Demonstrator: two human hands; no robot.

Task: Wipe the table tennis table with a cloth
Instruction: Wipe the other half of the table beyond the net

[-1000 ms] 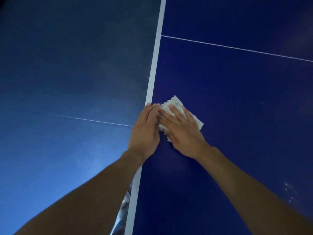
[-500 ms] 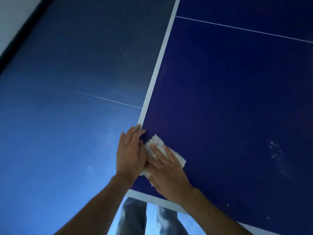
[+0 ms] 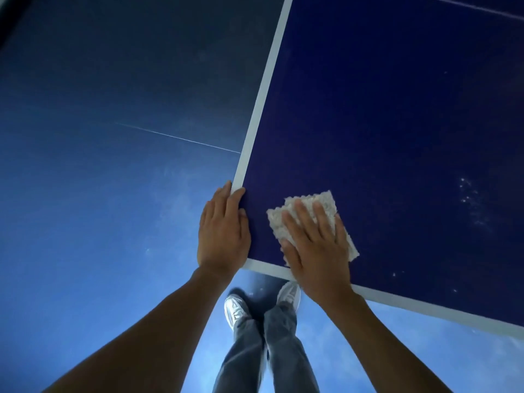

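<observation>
Far left: glossy blue floor [image 3: 99, 194] crossed by a thin pale line, well below the tabletop. Next, the left hand [image 3: 224, 231], fingers straight and relaxed, resting over the white-striped left edge of the dark blue table tennis table [image 3: 397, 123] just by its near corner, holding nothing. Beside it but apart, the right hand [image 3: 317, 251], spread flat with straight fingers, pressing the white nubbly folded cloth [image 3: 326, 198] onto the surface rather than clutching it. Further right, a scatter of pale dust specks [image 3: 470, 202] on the dark top.

Probably best done so: brace with the left hand, keep the right palm flat and the pressure even, sweep rightward through those specks in overlapping strokes, and mind the cloth bunching or slipping free.

Lies mostly under the right palm and fingers, far edge and right corner showing beyond them, near edge close to the white end stripe
</observation>
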